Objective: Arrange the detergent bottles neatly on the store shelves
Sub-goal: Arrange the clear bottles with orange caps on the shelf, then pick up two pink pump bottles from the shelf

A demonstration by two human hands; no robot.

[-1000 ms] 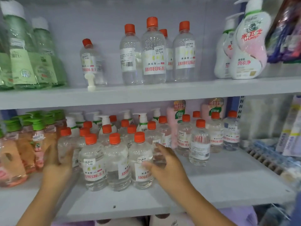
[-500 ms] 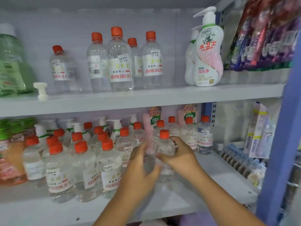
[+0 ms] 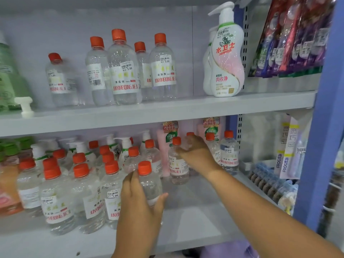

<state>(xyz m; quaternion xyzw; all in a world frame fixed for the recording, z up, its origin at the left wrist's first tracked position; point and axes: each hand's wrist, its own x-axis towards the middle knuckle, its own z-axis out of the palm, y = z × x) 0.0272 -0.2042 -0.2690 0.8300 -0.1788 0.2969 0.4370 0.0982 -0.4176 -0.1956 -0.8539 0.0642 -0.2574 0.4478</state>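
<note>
Clear detergent bottles with orange caps crowd the left of the lower shelf [image 3: 195, 222] as a cluster [image 3: 87, 192]. My left hand [image 3: 137, 202] grips one such bottle [image 3: 150, 185] upright at the cluster's right edge. Farther back, my right hand [image 3: 199, 157] curls round the shoulder of another clear bottle [image 3: 190, 134], which it mostly hides. A third bottle [image 3: 176, 164] stands just left of that hand, and one more [image 3: 229, 153] to its right. Several matching bottles [image 3: 124, 71] stand on the upper shelf [image 3: 167, 110].
White pump bottles [image 3: 227, 58] stand at the upper right and green bottles [image 3: 7, 81] at the upper left, beside a loose pump head [image 3: 25, 107]. Pink bottles [image 3: 165, 146] line the lower back. A blue post [image 3: 323, 127] and hanging packets [image 3: 294, 38] border the right.
Both hands were on one bottle. My left hand now holds it alone, nearer the cluster, and my right hand has reached back right to another bottle.
</note>
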